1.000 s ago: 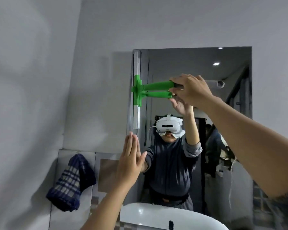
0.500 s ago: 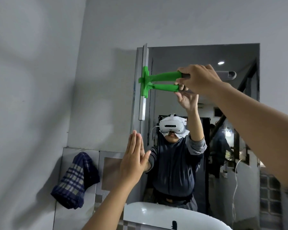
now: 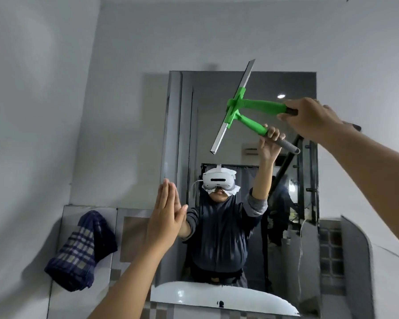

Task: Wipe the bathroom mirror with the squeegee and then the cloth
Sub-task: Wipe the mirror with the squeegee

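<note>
The rectangular mirror (image 3: 293,203) hangs on the grey wall ahead. My right hand (image 3: 309,118) is shut on the green squeegee (image 3: 260,105) by its handle, high at the mirror's upper middle. The squeegee's metal blade (image 3: 233,107) is tilted, its top end sticking above the mirror's upper edge. My left hand (image 3: 166,217) is flat with fingers together, resting by the mirror's lower left edge and holding nothing. A dark blue checked cloth (image 3: 83,252) hangs on the tiled wall to the lower left.
A white basin (image 3: 194,293) sits below the mirror. Tiled wall panels (image 3: 129,226) run beneath the grey wall at the left. The mirror reflects a person with a headset and a doorway behind.
My right hand has swung the squeegee from the mirror's left edge toward the upper middle, and the blade has tilted from vertical to slanted. The left hand stays in place.
</note>
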Motion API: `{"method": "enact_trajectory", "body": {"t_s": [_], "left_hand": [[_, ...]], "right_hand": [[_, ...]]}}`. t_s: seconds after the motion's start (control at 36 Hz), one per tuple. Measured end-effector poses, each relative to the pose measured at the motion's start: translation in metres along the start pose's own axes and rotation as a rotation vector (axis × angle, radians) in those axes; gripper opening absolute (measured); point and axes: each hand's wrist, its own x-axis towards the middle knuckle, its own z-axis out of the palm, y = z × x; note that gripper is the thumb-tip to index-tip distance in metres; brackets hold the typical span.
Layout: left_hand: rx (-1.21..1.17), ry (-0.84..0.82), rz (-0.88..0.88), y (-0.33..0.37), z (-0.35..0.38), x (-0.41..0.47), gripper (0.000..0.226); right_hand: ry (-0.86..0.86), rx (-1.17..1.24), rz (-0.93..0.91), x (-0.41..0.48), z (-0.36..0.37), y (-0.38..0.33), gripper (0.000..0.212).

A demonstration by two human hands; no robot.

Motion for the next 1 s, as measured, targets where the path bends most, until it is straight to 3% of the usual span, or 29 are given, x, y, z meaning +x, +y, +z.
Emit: {"method": "enact_trajectory", "body": {"t_s": [0.33, 0.78, 1.0], "left_hand": [[-0.001, -0.028, -0.033, -0.004, 0.005, 0.002, 0.064], [0.088, -0.069, 0.047, -0.016, 0.001, 0.000, 0.074], [0.051, -0.067, 0.106, -0.020, 0.000, -0.006, 0.071]], "right_hand": [[0.012, 0.136, 0.345, -0.051, 0.001, 0.033, 0.023], [0.337, 0.547, 0.764, -0.058, 0.082, -0.103, 0.036], [0.285, 0.547, 0.720, -0.052, 0.107, -0.155, 0.039]]}}
